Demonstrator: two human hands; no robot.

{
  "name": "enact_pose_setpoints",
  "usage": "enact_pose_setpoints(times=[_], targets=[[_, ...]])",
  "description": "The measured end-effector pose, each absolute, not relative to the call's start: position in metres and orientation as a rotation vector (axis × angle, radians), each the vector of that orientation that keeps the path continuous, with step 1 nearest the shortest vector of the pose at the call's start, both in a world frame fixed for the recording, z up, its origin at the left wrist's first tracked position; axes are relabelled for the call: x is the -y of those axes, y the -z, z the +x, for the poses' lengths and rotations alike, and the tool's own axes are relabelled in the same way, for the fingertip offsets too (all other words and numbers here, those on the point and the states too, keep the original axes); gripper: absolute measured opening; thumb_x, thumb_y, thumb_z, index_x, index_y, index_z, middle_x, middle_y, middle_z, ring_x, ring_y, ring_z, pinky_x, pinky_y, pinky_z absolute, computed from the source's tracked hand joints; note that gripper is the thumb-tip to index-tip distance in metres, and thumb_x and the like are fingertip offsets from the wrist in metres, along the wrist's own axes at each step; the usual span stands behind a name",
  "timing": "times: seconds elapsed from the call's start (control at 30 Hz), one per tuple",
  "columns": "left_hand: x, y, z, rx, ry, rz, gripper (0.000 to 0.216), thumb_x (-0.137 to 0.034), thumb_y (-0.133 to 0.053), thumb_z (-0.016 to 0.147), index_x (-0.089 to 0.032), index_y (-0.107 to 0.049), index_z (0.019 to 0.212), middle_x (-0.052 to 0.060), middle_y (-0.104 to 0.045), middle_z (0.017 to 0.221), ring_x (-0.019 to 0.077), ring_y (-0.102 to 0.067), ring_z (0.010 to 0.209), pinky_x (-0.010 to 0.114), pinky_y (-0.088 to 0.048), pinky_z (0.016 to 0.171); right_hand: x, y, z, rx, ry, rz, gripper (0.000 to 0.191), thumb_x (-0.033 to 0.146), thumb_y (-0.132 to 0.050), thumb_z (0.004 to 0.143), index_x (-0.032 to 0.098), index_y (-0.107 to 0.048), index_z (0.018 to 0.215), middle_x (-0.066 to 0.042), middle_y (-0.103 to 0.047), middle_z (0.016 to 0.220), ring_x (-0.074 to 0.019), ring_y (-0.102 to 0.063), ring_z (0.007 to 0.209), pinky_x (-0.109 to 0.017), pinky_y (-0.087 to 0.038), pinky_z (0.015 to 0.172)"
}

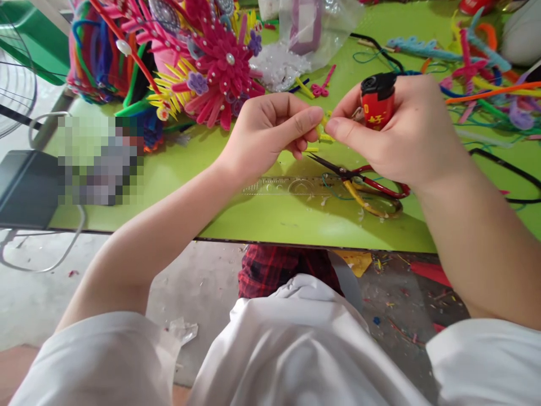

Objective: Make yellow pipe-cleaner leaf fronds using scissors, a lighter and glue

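Observation:
Between my two hands is a small yellow pipe cleaner piece (324, 125), mostly covered by the fingertips. My left hand (270, 132) pinches its left side between thumb and fingers. On its other side, the thumb and finger of my right hand (406, 135) pinch it too. A red lighter with a black top (377, 107) is tucked upright in my right hand. Below the hands lie scissors with red and yellow handles (359, 183), blades pointing left. A clear ruler (287, 186) lies flat beside them, and a short yellow piece (311, 149) rests just under the fingers.
A pink flower arrangement (224, 62) and bundled coloured pipe cleaners (107, 51) stand at the back left. A plastic bag (338, 25) lies behind the hands. Loose pipe cleaners (486, 73) cover the right side. A grey box (31, 189) with a cable sits left on the green table (177, 194).

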State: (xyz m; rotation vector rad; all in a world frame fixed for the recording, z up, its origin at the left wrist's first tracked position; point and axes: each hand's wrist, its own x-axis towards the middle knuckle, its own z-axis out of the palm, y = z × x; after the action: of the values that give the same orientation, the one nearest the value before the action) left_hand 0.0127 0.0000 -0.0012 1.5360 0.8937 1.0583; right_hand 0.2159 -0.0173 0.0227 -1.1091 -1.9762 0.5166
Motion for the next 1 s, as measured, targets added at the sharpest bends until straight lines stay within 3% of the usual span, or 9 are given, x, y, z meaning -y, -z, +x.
enact_pose_setpoints(times=[0.27,0.5,0.83,1.0], targets=[[0.002,0.002,0.015,-0.758,-1.128,1.506,0.026,-0.021,-0.066,0.097,-0.017,-0.063,0.072,0.001,-0.066,0.073,0.0062,-0.057,0.059,0.023,-0.046,0.056,0.019,-0.021,0.211,1.971,-0.549,-1.099,0.018,0.018,-0.072,0.087,0.016,-0.063,0.071,0.006,-0.049,0.063,-0.0059,-0.040,0.061,-0.026,-0.032,0.061],[-0.006,0.002,0.009,-0.795,-1.073,1.494,0.019,-0.019,-0.072,0.091,-0.018,-0.063,0.074,0.000,-0.065,0.072,0.0069,-0.057,0.058,0.023,-0.046,0.054,0.014,-0.024,0.218,1.872,-0.636,-1.153,0.017,0.024,-0.068,0.092,0.015,-0.074,0.079,0.005,-0.043,0.059,-0.0073,-0.037,0.059,-0.029,-0.029,0.061],[-0.013,0.006,0.005,-0.764,-1.075,1.510,0.004,-0.020,-0.072,0.091,-0.018,-0.075,0.089,0.000,-0.075,0.082,0.0069,-0.064,0.064,0.021,-0.049,0.058,0.012,-0.018,0.220,2.004,-0.358,-1.170,0.012,0.025,-0.070,0.092,0.019,-0.069,0.081,0.001,-0.062,0.079,-0.0138,-0.054,0.077,-0.032,-0.039,0.072],[-0.016,0.000,-0.008,-0.883,-1.138,2.015,0.016,-0.025,-0.081,0.085,-0.022,-0.082,0.101,0.002,-0.079,0.094,0.0150,-0.072,0.084,0.028,-0.054,0.073,0.011,-0.016,0.223,2.102,-0.264,-1.163,0.021,0.029,-0.067,0.096,0.021,-0.061,0.077,-0.002,-0.061,0.082,-0.0170,-0.054,0.078,-0.035,-0.042,0.073]])
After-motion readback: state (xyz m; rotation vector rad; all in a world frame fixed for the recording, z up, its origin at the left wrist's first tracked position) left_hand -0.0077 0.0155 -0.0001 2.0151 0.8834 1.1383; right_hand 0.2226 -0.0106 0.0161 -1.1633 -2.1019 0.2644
